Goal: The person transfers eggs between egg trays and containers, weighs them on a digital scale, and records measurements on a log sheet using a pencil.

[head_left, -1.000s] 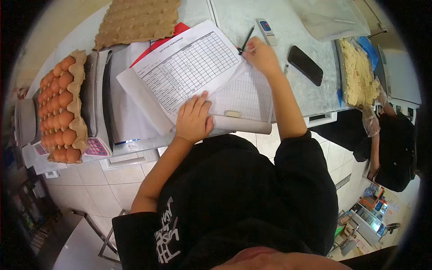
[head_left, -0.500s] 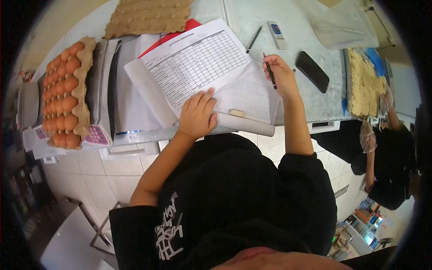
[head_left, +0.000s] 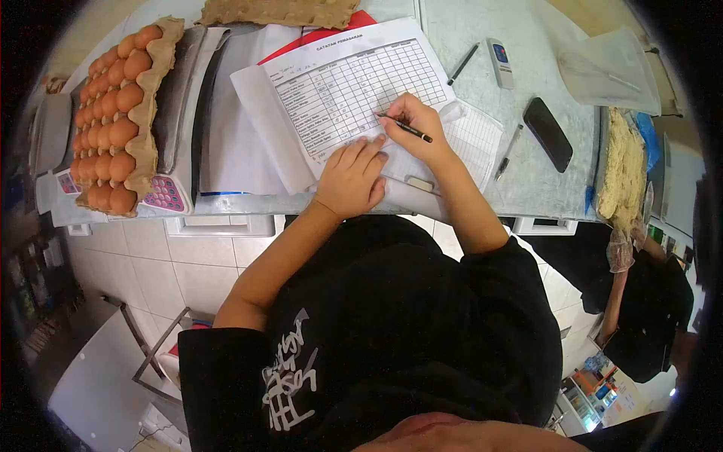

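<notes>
A printed sheet with a grid table (head_left: 369,79) lies on top of a stack of papers. My right hand (head_left: 420,129) is closed around a dark pencil (head_left: 410,129), its tip at the lower middle of the grid. My left hand (head_left: 350,177) rests flat on the sheet's lower edge, fingers stretched out, holding nothing. Just right of it, a small pale block like an eraser (head_left: 419,183) sits on the papers. Under my right wrist, another gridded sheet (head_left: 474,143) shows in part.
On the left, a tray of brown eggs (head_left: 113,113) stands by a scale (head_left: 167,194). Rightward lie a second pencil (head_left: 463,64), a pen (head_left: 510,153), a small remote (head_left: 500,64) and a phone (head_left: 547,134). A person with gloved hands (head_left: 620,251) works beside a doughy slab (head_left: 621,166).
My right hand has moved left onto the grid, and the pencil has turned so its tip meets the sheet. A pen now shows near where that hand was. The view has shifted slightly.
</notes>
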